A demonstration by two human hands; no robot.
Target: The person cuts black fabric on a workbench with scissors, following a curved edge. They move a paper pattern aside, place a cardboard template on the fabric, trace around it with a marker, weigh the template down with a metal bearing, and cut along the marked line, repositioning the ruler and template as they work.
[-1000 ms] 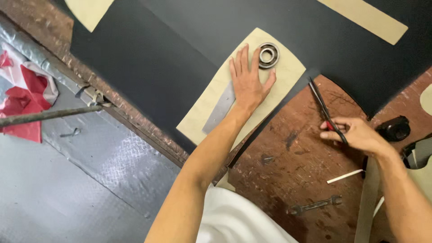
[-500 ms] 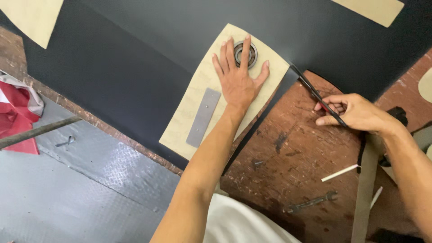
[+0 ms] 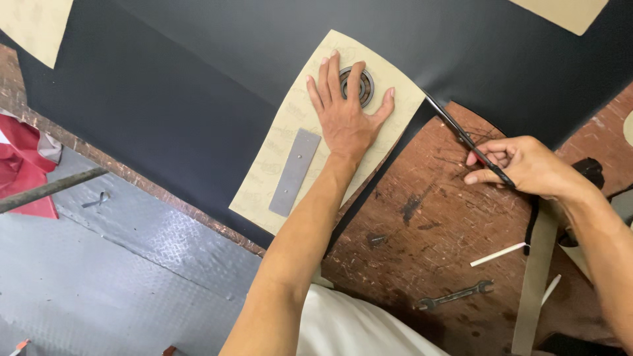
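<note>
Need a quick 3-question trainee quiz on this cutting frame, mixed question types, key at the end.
1. True or false: the left hand lies flat on the tan pattern piece.
2. What does the right hand hold? A) wrench B) scissors C) chalk stick
3. Which round thing sits under the left fingers?

Key:
1. True.
2. B, the scissors, blades at the black sheet edge.
3. The metal ring weight; a flat grey bar lies beside it.

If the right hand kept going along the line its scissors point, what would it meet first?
The right hand aims the scissors up-left; their tips already sit at the edge of the tan paper pattern on the black sheet. Beyond it, probably the left hand.
</note>
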